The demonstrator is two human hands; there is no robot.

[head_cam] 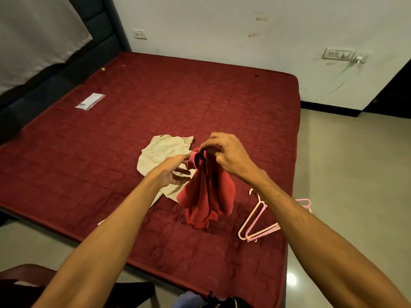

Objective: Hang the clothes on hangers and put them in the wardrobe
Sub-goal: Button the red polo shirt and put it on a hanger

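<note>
The person is standing at the foot of the mattress [155, 96] with both arms reaching out over it. The right hand [226, 155] is gripping the red shirt [206, 196] at its dark collar, fingers curled round the bunched cloth, and is holding it up so the rest is hanging down, its hem just meeting the mattress. The left hand [174, 172] is pinching the collar's left edge between thumb and forefinger, its other fingers lying loose beneath. A cream shirt [162, 152] is lying crumpled just behind, partly hidden by the left hand. The pink hangers [255, 215] are lying in a stack near the mattress's right edge, under the right forearm. A clear packet [90, 101] is sitting well apart, far to the left.
</note>
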